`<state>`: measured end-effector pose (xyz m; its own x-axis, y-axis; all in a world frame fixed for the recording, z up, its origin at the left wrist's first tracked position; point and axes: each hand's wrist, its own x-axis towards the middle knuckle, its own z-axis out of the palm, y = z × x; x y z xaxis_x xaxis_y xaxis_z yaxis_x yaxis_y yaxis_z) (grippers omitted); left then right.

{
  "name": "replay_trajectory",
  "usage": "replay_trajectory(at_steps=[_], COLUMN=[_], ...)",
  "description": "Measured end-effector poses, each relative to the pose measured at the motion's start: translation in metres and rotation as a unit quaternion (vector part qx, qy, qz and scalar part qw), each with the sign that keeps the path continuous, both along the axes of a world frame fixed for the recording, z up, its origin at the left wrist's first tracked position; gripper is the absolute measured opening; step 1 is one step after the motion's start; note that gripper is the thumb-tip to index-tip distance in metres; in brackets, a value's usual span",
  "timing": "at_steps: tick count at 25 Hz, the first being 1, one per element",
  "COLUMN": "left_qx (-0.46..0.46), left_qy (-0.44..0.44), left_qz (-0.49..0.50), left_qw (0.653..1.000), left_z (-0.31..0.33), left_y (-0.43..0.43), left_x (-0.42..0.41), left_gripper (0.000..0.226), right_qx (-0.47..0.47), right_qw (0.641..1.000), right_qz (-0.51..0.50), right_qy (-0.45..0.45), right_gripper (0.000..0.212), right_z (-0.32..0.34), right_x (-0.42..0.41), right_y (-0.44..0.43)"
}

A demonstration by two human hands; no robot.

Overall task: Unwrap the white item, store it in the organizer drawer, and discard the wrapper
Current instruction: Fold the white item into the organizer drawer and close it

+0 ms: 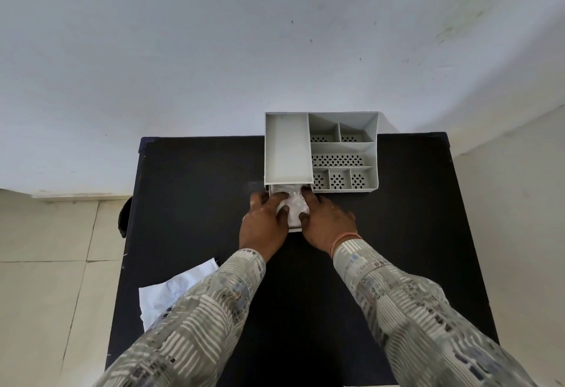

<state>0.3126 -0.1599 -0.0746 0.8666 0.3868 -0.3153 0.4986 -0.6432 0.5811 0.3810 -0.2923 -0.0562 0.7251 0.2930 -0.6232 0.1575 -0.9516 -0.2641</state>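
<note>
Patterned sleeves (412, 310) lead to both hands, left hand (264, 221) and right hand (325, 218), fingers curled on the soft, light white item (295, 203), pressing its sides into the open drawer (294, 228).

Matt plastic organizer (287, 148); crinkly, perhaps plastic, wrapper (171, 291).

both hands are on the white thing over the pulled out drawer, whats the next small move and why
Probably press the white item down flat into the open drawer and lift both hands clear. The left hand and right hand flank it over the drawer of the organizer, and the wrapper lies on the table, not yet discarded.
</note>
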Motion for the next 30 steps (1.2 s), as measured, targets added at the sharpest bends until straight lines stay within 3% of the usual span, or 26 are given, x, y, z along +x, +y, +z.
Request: replay_trajectory(at_steps=[2, 4, 6, 10, 14, 16, 18, 20, 25, 30], left_qx=[0.055, 0.084, 0.079, 0.083, 0.113, 0.163, 0.220, 0.264, 0.251, 0.255], left_qy=[-0.057, -0.077, -0.030, 0.016, -0.077, -0.133, -0.144, -0.094, 0.062, 0.063], left_qz=[0.002, 0.021, 0.028, -0.007, -0.014, -0.083, -0.216, -0.309, -0.341, -0.333], left_qw=[0.997, 0.993, 0.996, 0.996, 0.991, 0.974, 0.940, 0.909, 0.904, 0.905], left_z=[-0.001, -0.003, -0.003, 0.000, 0.006, 0.008, 0.005, -0.002, 0.013, 0.028], left_y=[0.000, 0.001, 0.003, 0.007, 0.017, 0.020, 0.016, 0.012, 0.013, 0.025], left_x=[-0.006, -0.009, -0.004, 0.011, -0.003, -0.018, -0.034, -0.035, 0.008, 0.032], left_gripper=[0.036, 0.035, 0.035, 0.035, 0.036, 0.041, 0.054, 0.069, 0.081, 0.077], right_qx=[0.054, 0.037, -0.011, -0.005, 0.054, 0.015, -0.038, -0.062, -0.062, -0.045], right_qw=[0.998, 0.999, 0.996, 0.998, 0.989, 0.986, 0.985, 0.986, 0.981, 0.991], right_qz=[-0.027, -0.007, 0.035, 0.041, 0.039, 0.087, 0.122, 0.133, 0.150, 0.105], right_qy=[0.018, -0.039, -0.086, -0.055, -0.134, -0.144, -0.112, -0.085, -0.108, -0.073], right_gripper=[0.063, 0.060, 0.061, 0.066, 0.073, 0.075, 0.076, 0.075, 0.068, 0.073], right_z=[0.001, 0.002, 0.003, 0.006, 0.014, 0.016, 0.014, 0.011, 0.004, 0.006], right_x=[0.003, -0.003, -0.009, -0.008, -0.032, -0.041, -0.039, -0.028, -0.018, 0.001], right_y=[-0.003, -0.006, -0.005, -0.002, -0.020, -0.030, -0.033, -0.028, -0.016, -0.003])
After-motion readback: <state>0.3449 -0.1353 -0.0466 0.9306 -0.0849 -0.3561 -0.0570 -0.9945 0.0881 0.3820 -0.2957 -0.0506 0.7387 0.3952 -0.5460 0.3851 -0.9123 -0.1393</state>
